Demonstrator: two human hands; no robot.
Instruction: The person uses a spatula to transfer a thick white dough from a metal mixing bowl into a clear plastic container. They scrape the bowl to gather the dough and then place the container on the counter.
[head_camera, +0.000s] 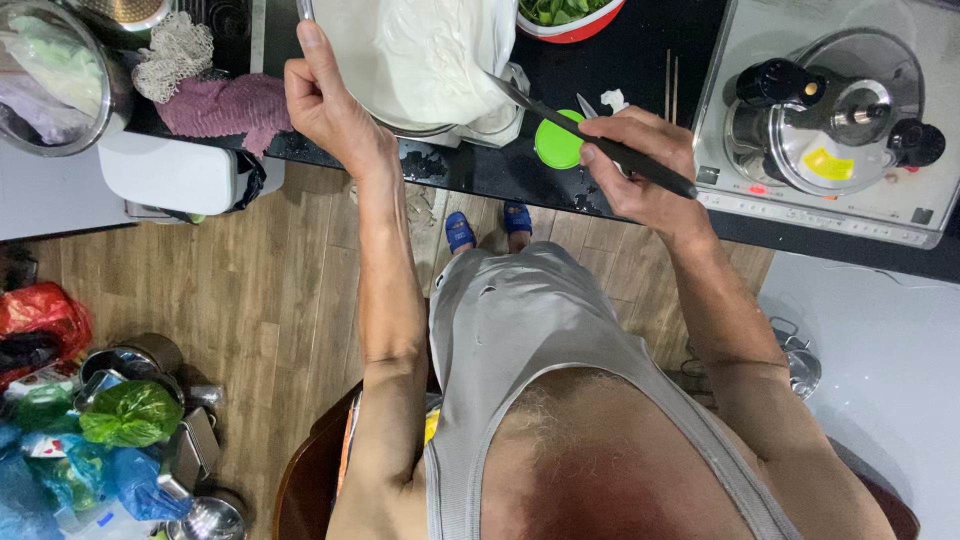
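Here, at the top centre of the frame, the step in hand looks like scraping thick white batter (420, 50) out of a tilted round metal bowl (345, 70). The left hand (325, 100), arm stretched forward, is clamped on the bowl's rim. The right hand (640, 165), wrist bent inward, is closed around the handle of a dark long-bladed knife (580, 130), tip in the batter. Any further stroke likely calls for a steady tilt above the black glossy countertop (620, 60).

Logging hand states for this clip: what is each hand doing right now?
Left hand: closed on the rim of the bowl of white batter.
Right hand: closed around the black handle of a knife.
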